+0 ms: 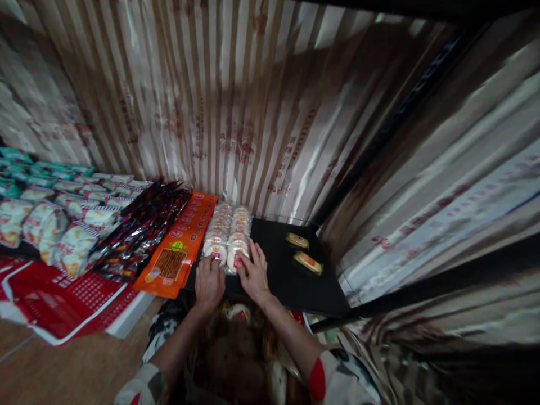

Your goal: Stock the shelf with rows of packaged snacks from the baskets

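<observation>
Two columns of round white pastries in clear wrappers [238, 232] lie on a black shelf, red and yellow marks on them. My left hand [210, 281] rests its slightly bent fingertips on the nearest pastry of the left column. With fingers stretched and spread, my right hand [254, 272] touches the nearest pastry of the right column and its right side. Neither hand lifts anything. Left of the pastries lies a flat orange snack packet [174, 264] with brown sticks pictured on it.
The black shelf [291, 287] carries two small yellow-wrapped snacks [307, 262] at right. Dark shiny packets [139, 236] and several white snack bags [76, 247] fill the left. Below is a dim open box with wrapped items [238, 312]. Striped sheeting [236, 112] hangs behind; a dark post [379, 140] stands right.
</observation>
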`<state>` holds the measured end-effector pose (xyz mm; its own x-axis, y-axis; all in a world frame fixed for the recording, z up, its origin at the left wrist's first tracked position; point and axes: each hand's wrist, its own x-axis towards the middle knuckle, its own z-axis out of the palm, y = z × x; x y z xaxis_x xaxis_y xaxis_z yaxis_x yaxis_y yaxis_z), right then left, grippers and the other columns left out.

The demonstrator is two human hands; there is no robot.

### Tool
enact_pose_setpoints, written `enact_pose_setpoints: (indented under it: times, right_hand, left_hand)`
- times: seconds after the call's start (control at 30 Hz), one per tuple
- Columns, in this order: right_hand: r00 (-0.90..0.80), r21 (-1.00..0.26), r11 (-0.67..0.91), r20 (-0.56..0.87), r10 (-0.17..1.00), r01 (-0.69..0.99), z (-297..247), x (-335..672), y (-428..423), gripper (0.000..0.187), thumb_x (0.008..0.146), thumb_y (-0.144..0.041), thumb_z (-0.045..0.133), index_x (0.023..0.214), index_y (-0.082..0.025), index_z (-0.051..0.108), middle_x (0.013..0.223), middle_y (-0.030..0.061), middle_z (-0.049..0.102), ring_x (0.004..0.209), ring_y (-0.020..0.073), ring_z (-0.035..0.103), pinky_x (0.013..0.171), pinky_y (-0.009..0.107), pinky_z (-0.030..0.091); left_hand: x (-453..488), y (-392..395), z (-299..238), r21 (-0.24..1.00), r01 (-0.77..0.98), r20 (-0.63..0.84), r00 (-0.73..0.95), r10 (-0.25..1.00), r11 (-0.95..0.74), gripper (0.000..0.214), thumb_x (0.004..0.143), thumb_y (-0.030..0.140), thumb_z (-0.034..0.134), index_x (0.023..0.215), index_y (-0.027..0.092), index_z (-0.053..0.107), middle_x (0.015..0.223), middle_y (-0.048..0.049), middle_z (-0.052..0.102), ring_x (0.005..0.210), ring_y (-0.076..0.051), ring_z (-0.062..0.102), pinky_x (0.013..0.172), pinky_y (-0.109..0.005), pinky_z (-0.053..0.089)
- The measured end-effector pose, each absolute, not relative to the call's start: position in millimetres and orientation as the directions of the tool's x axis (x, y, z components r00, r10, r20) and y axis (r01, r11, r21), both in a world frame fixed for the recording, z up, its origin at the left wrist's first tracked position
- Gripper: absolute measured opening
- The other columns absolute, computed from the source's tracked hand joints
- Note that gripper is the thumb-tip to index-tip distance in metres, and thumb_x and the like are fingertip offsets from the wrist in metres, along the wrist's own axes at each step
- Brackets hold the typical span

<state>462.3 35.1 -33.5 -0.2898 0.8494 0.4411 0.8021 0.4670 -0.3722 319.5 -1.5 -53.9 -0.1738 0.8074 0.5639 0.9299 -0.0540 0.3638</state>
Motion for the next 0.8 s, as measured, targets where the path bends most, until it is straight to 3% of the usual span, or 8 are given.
enact_pose_setpoints:
  times: [0.23,0.5,0.6,0.7,0.8]
  right_hand:
    - [-0.455,-0.282,0.539,0.315,0.833,0.793,5.1,435.6,100.9,0.042,0.091,-0.027,0.035,0.130,-0.018,0.048,0.149,0.0089,0.025,0.139,0.0239,0.009,0.107,0.044,0.022]
    - [-0.476,-0.235,0.462,0.000,0.880,0.855,3.6,377.8,184.2,0.055,0.091,-0.047,0.031,0.142,-0.025,0.028,0.153,0.0032,0.009,0.140,0.0249,-0.001,0.109,0.046,0.012]
    - [-0.469,-0.218,0.447,-0.062,0.881,0.868,-2.3,368.4,196.2,0.054,0.091,-0.049,0.028,0.140,-0.027,0.032,0.152,0.0032,0.015,0.139,0.0267,0.008,0.108,0.046,0.014]
    - [-0.479,-0.182,0.469,-0.014,0.878,0.865,-5.9,366.7,196.4,0.047,0.092,-0.044,0.028,0.133,-0.026,0.041,0.148,0.0045,0.028,0.135,0.0269,0.023,0.107,0.045,0.019]
    - [-0.480,-0.181,0.472,0.001,0.877,0.863,-6.0,367.0,193.6,0.046,0.092,-0.042,0.028,0.132,-0.025,0.043,0.146,0.0050,0.032,0.133,0.0262,0.026,0.106,0.044,0.020]
  left_hand:
    - [320.2,13.8,-56.6,0.394,0.915,0.595,-0.186,0.782,-0.083,0.015,0.084,0.021,0.048,0.091,0.015,0.061,0.095,-0.0098,0.059,0.091,-0.022,0.050,0.083,-0.034,0.044]
    - [315.8,14.1,-65.5,0.414,0.898,0.624,-0.160,0.765,-0.151,0.013,0.085,0.018,0.050,0.096,0.016,0.057,0.097,-0.0090,0.057,0.094,-0.020,0.051,0.083,-0.036,0.043]
    - [315.2,17.0,-66.0,0.425,0.893,0.631,-0.175,0.756,-0.148,0.013,0.085,0.017,0.051,0.097,0.017,0.057,0.097,-0.0085,0.057,0.093,-0.020,0.051,0.081,-0.035,0.044]
    - [315.5,22.6,-67.4,0.441,0.888,0.608,-0.187,0.772,-0.133,0.014,0.084,0.017,0.052,0.097,0.018,0.057,0.098,-0.0079,0.057,0.094,-0.020,0.051,0.081,-0.036,0.044]
    - [315.6,28.7,-67.4,0.455,0.882,0.596,-0.200,0.777,-0.121,0.012,0.084,0.016,0.051,0.094,0.019,0.058,0.096,-0.0073,0.057,0.093,-0.021,0.051,0.080,-0.036,0.045]
